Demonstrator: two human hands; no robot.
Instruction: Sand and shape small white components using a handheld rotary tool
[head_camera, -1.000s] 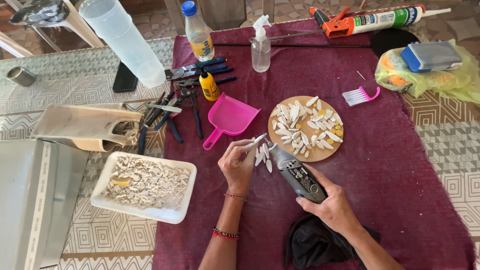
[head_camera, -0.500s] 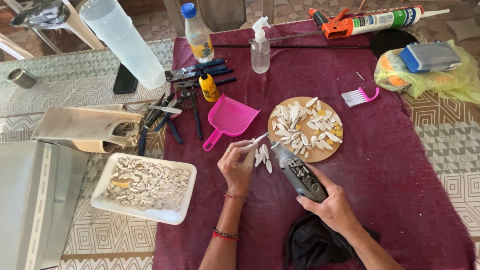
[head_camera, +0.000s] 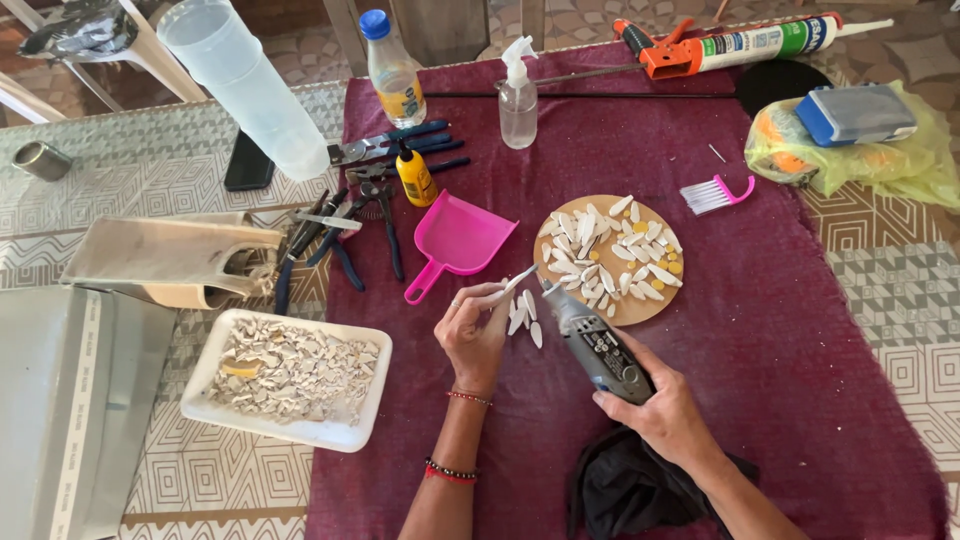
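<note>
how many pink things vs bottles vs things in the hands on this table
pink things: 2 (the pink dustpan and the pink comb)
bottles: 3 (the blue-capped bottle, the clear spray bottle, the small yellow bottle)
held things: 2 (a white sliver in the left hand, a grey rotary tool in the right hand)
total: 7
</note>
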